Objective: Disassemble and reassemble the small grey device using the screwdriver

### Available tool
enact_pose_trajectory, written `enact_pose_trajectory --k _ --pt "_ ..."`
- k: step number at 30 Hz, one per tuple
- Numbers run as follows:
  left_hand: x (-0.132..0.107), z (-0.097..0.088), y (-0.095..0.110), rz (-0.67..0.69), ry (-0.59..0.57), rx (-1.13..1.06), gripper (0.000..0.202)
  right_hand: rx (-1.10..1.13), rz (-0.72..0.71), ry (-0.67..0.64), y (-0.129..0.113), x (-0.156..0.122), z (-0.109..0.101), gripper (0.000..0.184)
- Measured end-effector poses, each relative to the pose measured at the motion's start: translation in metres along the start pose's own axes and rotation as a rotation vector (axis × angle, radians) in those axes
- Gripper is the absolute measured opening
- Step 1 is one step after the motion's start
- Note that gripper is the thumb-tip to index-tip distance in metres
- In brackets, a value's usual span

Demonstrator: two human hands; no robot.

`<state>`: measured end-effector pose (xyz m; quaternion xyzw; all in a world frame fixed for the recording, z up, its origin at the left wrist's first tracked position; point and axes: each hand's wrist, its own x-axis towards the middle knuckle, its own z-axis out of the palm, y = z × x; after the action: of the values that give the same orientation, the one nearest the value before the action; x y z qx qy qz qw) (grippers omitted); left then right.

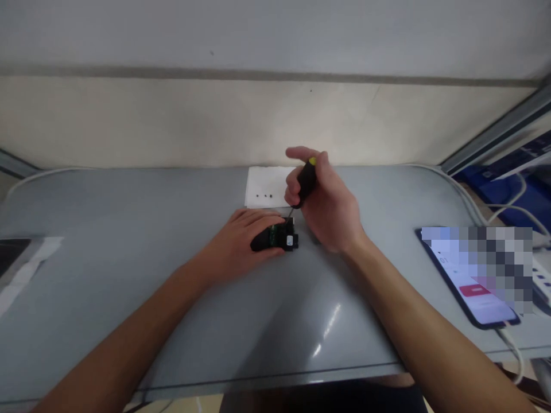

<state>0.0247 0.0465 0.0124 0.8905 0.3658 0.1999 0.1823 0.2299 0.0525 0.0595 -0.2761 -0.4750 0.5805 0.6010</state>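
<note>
A smooth grey table [129,275] with rounded corners and a soft sheen stands against a pale wall crossed by a darker band. Near the table's middle lies a small black device [275,238], blocky, with a green circuit board showing on top. The left hand [241,244] lies flat over its left side, fingers pressing it to the table. The right hand [325,201] is closed round a screwdriver [306,182] with a black handle and a yellow cap; its thin metal shaft slants down to the device's top edge. Just behind, a white paper sheet [264,183] carries a few tiny dark specks, perhaps screws. At the right edge lies a phone [469,289], glossy, screen lit, with a white cable [512,344] plugged in.
</note>
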Motion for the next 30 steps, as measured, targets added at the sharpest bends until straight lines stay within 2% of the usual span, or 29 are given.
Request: enact_pose_trajectory --k 2,7,14,18,23,28,30 --pt "0.0005 0.0011 -0.0002 -0.014 0.007 0.001 0.044 -0.024 0.009 -0.012 -0.0023 -0.0005 -0.0020 0.036" --pt "0.0024 0.0044 0.0033 -0.041 0.045 0.003 0.041 -0.084 0.000 0.025 0.0005 0.0009 -0.0074 0.050" --pt "0.0017 0.0053 0.0049 -0.012 0.052 0.034 0.025 -0.072 -0.013 0.036 -0.0022 0.0032 -0.0034 0.046" --pt "-0.0006 0.0037 0.0039 -0.001 0.049 0.059 0.025 -0.092 0.018 0.039 -0.0044 0.0026 -0.0061 0.043" --pt "-0.0016 0.0032 0.0020 0.023 0.044 0.072 0.027 -0.084 -0.009 0.085 0.0014 0.0041 -0.0095 0.048" --pt "-0.0019 0.0031 0.0009 0.028 0.052 0.069 0.027 0.042 0.010 0.006 -0.0029 0.0050 -0.0074 0.041" --pt "-0.0019 0.0021 0.0017 0.022 0.045 0.071 0.027 0.031 0.016 -0.018 -0.0042 0.0040 -0.0079 0.031"
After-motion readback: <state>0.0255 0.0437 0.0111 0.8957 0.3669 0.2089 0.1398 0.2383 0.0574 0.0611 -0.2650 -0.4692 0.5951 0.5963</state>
